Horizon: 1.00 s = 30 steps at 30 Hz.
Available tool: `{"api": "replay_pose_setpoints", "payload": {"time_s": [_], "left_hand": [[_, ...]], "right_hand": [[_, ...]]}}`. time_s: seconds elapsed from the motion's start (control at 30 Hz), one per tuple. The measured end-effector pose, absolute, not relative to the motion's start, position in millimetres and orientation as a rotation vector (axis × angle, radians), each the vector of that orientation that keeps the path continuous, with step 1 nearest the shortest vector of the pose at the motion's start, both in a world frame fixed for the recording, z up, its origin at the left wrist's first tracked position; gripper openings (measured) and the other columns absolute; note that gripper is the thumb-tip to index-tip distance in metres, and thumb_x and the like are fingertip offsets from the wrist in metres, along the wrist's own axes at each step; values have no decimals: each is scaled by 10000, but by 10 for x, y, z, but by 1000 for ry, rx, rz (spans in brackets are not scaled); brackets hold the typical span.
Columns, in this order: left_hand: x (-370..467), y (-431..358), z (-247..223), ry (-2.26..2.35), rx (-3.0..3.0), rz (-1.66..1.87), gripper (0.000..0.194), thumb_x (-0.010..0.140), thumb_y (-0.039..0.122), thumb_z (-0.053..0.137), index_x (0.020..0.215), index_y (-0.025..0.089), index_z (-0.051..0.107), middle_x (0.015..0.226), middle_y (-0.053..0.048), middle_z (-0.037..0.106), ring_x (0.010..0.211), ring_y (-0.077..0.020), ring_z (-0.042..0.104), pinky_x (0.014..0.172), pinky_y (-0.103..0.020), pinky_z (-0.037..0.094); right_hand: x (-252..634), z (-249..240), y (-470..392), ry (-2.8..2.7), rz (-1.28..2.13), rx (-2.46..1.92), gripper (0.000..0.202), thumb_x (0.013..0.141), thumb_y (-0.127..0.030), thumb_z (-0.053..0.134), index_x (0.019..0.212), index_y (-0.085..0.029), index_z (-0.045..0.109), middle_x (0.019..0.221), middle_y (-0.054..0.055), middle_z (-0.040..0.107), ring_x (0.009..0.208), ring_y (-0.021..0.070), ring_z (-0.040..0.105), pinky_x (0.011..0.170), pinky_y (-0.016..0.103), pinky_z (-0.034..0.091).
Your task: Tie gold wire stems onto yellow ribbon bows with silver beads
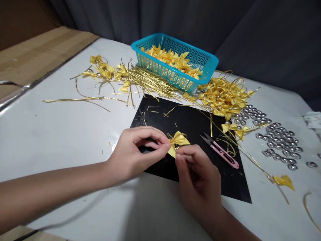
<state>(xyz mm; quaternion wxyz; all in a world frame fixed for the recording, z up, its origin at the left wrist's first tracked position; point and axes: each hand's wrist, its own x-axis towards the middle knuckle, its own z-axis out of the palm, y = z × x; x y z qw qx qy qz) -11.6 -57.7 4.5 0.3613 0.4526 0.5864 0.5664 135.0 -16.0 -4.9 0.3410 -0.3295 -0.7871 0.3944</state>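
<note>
Between my two hands is a yellow ribbon bow (179,138) with gold cord around its middle. My left hand (140,147) pinches the bow's left side between thumb and forefinger. Lower down, the thumb and forefinger of my right hand (200,174) close on its lower edge or a cord there; the fingertips hide which. Both hands are above a black mat (160,115) strewn with cord snippets. Pink-handled thread snips (223,154) lie on the mat, right of the bow, blades pointing up and left.
A turquoise basket (173,75) of yellow ribbon pieces stands at the back. Gold cords (150,80) lie before it. A heap of yellow bows (225,95) and several silver beads (281,142) spread to the right. One bow (284,181) with long cord lies far right on the white table (75,134).
</note>
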Motion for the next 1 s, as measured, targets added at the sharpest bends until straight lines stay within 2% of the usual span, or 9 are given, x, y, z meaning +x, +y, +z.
{"api": "replay_pose_setpoints", "payload": {"time_s": [0.23, 0.47, 0.67, 1.0], "left_hand": [[-127, -564, 23, 1502, 1122, 1411, 66, 750, 149, 623, 686, 144, 635, 736, -9, 666, 692, -92, 607, 603, -139, 495], [-166, -515, 30, 1376, 991, 1238, 89, 798, 199, 600, 742, 141, 637, 699, 26, 628, 623, -47, 550, 550, -97, 432], [-165, -519, 19, 1377, 964, 1267, 87, 796, 209, 612, 748, 140, 634, 717, 23, 631, 657, -54, 559, 581, -103, 439], [-148, -525, 5, 1408, 963, 1270, 90, 797, 229, 616, 765, 147, 631, 741, 18, 633, 667, -61, 570, 583, -114, 440]], "right_hand": [[1355, -49, -173, -2027, 1047, -856, 116, 867, -115, 467, 786, -194, 491, 496, -81, 422, 375, 32, 336, 348, 139, 223], [1351, -59, -167, -1979, 1095, -912, 135, 872, -142, 465, 748, -191, 485, 468, -90, 362, 363, 31, 275, 338, 147, 179], [1335, -38, -164, -1986, 1115, -928, 140, 871, -151, 459, 737, -183, 482, 473, -80, 387, 365, 32, 310, 337, 137, 203], [1346, -41, -155, -1990, 1144, -941, 140, 872, -158, 456, 737, -186, 482, 466, -87, 358, 356, 37, 279, 333, 153, 182]]}}
